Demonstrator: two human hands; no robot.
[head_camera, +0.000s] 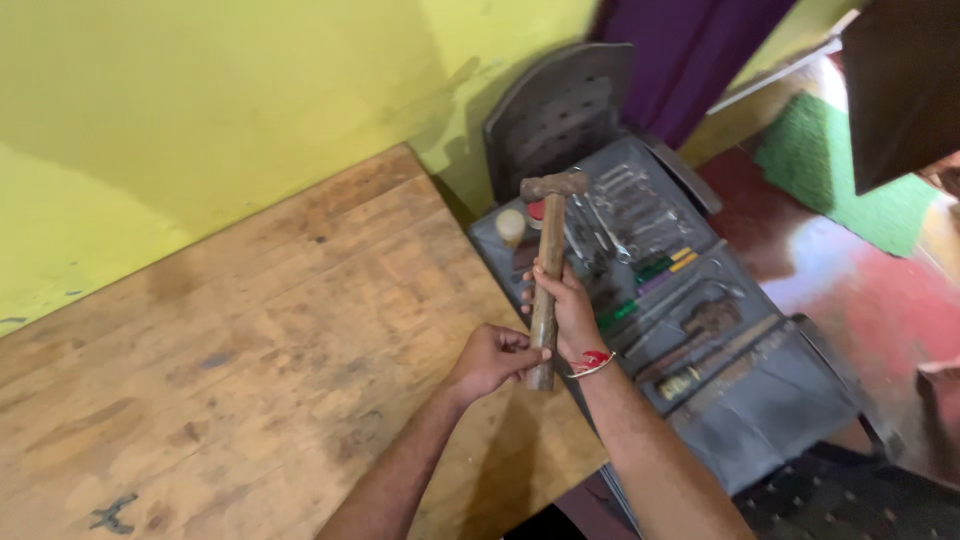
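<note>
Worn wooden table, rusty-headed wooden-handled hammer upright, gripped by both hands, right, left.

Both hands grip a wooden-handled hammer above the table.

one hammer, two hands, one wooden table, one plastic chair
</note>
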